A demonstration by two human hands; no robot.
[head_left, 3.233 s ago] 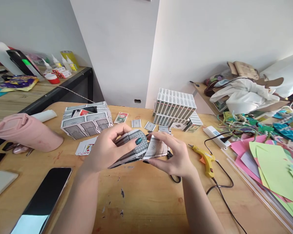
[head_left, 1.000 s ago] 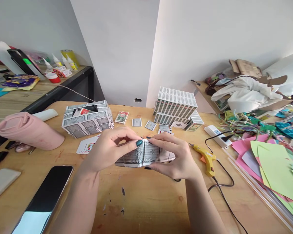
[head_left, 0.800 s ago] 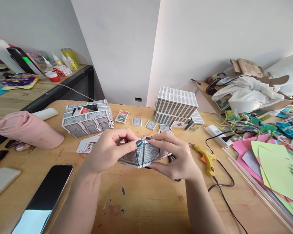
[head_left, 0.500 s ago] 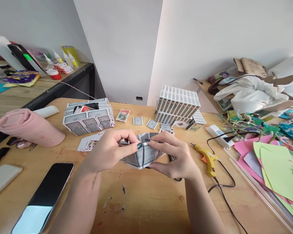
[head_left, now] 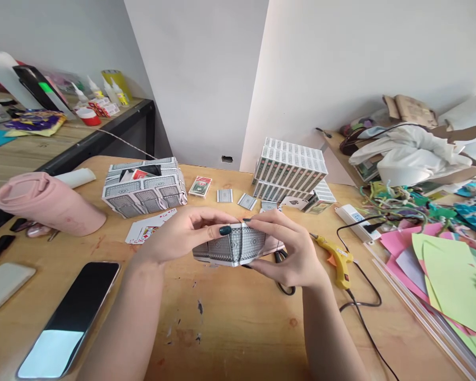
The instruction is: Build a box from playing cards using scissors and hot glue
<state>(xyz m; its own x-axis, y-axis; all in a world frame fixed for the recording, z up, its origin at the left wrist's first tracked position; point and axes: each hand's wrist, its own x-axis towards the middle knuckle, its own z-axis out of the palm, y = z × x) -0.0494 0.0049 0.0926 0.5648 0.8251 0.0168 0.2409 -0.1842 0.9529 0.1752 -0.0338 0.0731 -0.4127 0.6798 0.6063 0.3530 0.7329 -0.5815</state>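
Between my hands, above the table, is a folded playing-card piece [head_left: 222, 248], several grey-patterned cards joined with a raised seam at the middle. My left hand [head_left: 186, 233] grips its left part, thumb on the near face and fingers behind the top edge. My right hand [head_left: 287, 248] pinches its right part, fingers over the top edge and thumb below. Behind my left hand sits a box made of playing cards [head_left: 145, 188]. Loose playing cards [head_left: 143, 233] lie fanned beside my left wrist. A yellow glue gun [head_left: 337, 256] rests to the right of my right hand.
Stacked card packs [head_left: 289, 166] stand at the back, near a single card pack [head_left: 200, 186]. A pink tumbler [head_left: 51, 203] and a phone [head_left: 71, 317] lie on the left. A power strip [head_left: 357, 221] and coloured paper [head_left: 448, 275] occupy the right, with the glue gun's cord running forward.
The card piece has been turned so its near face shows wider and its inside is hidden. It has risen slightly. Both hands keep hold of it.
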